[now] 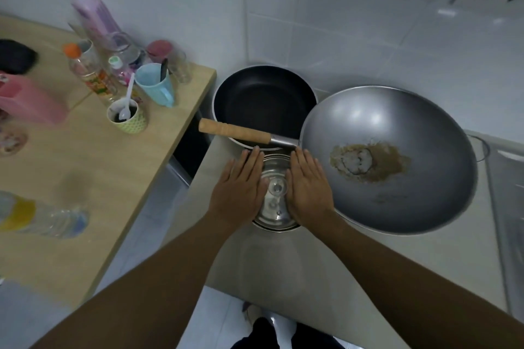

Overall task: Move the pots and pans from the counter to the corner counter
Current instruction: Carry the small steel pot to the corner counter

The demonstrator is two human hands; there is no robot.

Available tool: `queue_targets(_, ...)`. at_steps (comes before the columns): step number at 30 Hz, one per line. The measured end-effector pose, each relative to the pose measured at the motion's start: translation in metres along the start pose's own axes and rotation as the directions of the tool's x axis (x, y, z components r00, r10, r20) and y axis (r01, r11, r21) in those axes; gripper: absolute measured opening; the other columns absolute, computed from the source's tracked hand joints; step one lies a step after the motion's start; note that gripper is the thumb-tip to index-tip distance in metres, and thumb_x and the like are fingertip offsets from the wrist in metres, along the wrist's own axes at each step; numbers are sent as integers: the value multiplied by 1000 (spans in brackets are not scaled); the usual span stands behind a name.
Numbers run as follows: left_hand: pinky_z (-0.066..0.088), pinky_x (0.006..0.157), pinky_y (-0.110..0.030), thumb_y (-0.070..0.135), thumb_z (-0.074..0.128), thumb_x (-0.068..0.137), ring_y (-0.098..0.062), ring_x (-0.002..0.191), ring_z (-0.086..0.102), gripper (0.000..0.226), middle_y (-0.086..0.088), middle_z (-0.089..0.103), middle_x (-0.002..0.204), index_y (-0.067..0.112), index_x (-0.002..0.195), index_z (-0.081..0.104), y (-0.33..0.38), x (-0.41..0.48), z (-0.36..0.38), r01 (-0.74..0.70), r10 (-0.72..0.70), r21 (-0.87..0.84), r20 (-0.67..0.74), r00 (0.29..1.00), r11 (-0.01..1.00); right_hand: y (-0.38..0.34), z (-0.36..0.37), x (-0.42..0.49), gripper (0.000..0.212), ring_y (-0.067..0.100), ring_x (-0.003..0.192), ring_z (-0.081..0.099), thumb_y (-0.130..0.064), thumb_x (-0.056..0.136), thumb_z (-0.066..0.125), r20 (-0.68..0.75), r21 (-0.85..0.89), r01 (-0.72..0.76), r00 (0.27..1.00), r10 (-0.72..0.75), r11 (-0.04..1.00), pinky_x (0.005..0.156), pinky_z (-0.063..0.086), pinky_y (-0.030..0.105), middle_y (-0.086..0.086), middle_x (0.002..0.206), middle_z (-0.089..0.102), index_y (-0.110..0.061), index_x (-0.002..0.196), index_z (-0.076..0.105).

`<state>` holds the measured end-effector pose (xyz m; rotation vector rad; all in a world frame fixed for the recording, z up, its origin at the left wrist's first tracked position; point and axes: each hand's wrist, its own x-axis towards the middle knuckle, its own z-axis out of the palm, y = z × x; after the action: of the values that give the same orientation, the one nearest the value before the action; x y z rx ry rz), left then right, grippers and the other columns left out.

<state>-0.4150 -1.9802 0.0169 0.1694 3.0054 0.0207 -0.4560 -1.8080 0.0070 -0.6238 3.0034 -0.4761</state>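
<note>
Steel pot (276, 208) between flat left hand (238, 190) and right hand (307, 188)

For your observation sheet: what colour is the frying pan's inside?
The frying pan is black inside; the head view shows it.

Wok (388, 159) right of pan (263, 102)

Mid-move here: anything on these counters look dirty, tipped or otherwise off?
The wok has a brownish, crusty patch in its bottom: residue or worn coating, I cannot tell which. Its wooden handle lies across the black frying pan at the near rim. On the wooden table a clear bottle lies on its side.
</note>
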Motion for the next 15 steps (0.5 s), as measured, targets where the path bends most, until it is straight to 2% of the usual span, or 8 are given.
queue_targets(2, 0, 122, -42, 39, 9, 105, -23, 152, -10, 61, -9, -12, 165, 11, 157, -8, -2, 6, -1, 12, -12, -29, -12, 1000, 1000, 0, 1, 7, 52, 32, 149, 22, -20, 104, 32, -25, 11, -3, 1000, 3, 1000, 123, 12, 43, 21, 158, 29, 3, 150, 30)
queue_targets(6, -2, 123, -41, 40, 10, 105, -22, 152, -11, 61, -7, -9, 166, 12, 157, -5, -8, 16, 2, 12, -12, -37, -26, 1000, 999, 0, 2, 18, 56, 29, 150, 21, -26, 103, 22, -29, 15, -20, 999, 20, 1000, 124, 11, 41, 18, 160, 27, 0, 151, 29)
queue_targets(10, 2, 123, -42, 42, 0, 100, -23, 153, -5, 65, -7, -1, 166, 11, 158, 2, -10, 21, 4, 7, -10, -71, -37, 999, 997, 2, 3, 21, 62, 28, 150, 22, -32, 100, 13, -29, 27, -14, 999, 14, 1000, 123, 14, 41, 17, 160, 28, -1, 152, 29)
queue_targets(15, 2, 123, -41, 42, 2, 99, -24, 153, 2, 67, -8, 6, 165, 11, 158, 9, -10, 23, 6, 10, -15, -89, -49, 999, 996, 4, 5, 23, 55, 24, 150, 21, -27, 103, 26, -30, 45, -26, 999, 27, 999, 123, 16, 42, 13, 161, 27, -4, 153, 28)
